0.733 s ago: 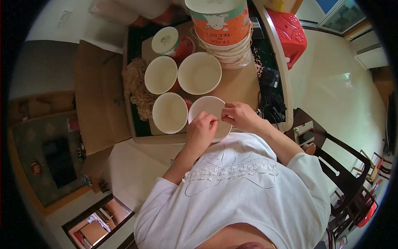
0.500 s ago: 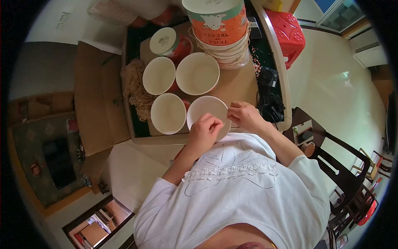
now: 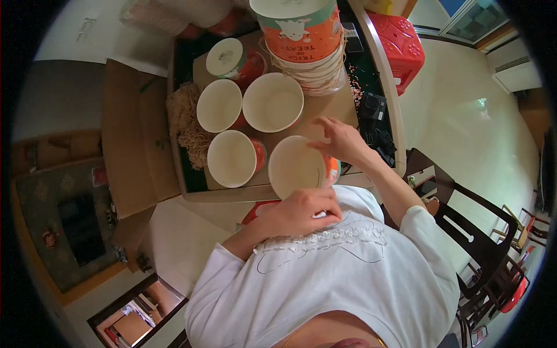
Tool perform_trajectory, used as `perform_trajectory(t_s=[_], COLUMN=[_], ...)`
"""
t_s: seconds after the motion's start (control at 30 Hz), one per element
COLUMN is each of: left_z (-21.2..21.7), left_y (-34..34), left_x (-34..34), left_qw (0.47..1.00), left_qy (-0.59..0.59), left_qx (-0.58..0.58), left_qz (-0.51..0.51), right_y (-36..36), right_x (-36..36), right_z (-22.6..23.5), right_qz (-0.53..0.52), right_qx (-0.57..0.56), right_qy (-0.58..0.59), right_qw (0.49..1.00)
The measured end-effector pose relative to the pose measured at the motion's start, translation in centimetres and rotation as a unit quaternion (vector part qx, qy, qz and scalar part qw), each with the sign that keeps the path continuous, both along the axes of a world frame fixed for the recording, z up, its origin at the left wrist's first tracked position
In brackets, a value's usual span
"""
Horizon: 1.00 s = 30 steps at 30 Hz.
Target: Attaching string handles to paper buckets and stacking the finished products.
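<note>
Mid-frame, right hand (image 3: 341, 142) spread wide by the tub (image 3: 295, 168), maybe steadying it; left hand (image 3: 313, 210) curled, can't tell what's inside, if anything.

Count four open paper tubs (image 3: 272, 104) between nine and three o'clock, one green-banded tub (image 3: 225, 56) at eleven, and one large orange tub (image 3: 303, 37) at twelve. Add one red stool (image 3: 396, 51) at half past one, one left hand (image 3: 308, 211) at five, one right hand (image 3: 343, 142) at two.
</note>
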<state>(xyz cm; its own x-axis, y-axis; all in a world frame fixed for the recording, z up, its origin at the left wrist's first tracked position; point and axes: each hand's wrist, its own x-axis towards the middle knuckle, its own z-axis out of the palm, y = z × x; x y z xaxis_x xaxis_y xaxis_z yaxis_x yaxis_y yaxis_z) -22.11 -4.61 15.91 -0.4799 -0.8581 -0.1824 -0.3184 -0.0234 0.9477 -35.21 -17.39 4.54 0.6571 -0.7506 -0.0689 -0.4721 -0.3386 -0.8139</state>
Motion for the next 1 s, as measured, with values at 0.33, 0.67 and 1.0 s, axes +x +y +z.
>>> perform_trajectory(t_s=[0.33, 0.67, 1.0], left_z=[3.6, -3.3, -9.6], left_y=[0.8, 1.3, -2.4], left_x=[7.6, 8.8, -0.4], left_qw=[0.867, 0.857, 0.954], left_qy=[-0.408, -0.179, -0.099], left_qx=[-0.266, -0.023, -0.154], left_qz=[0.106, 0.482, 0.238], right_y=[-0.6, 6.1, 9.4], right_x=[-7.2, -5.9, -3.7], right_z=[-2.0, -3.7, -2.5], right_qz=[-0.033, -0.214, -0.223], right_qx=[0.121, 0.189, 0.230], right_qy=[0.116, -0.092, -0.163], right_qw=[0.985, 0.954, 0.933])
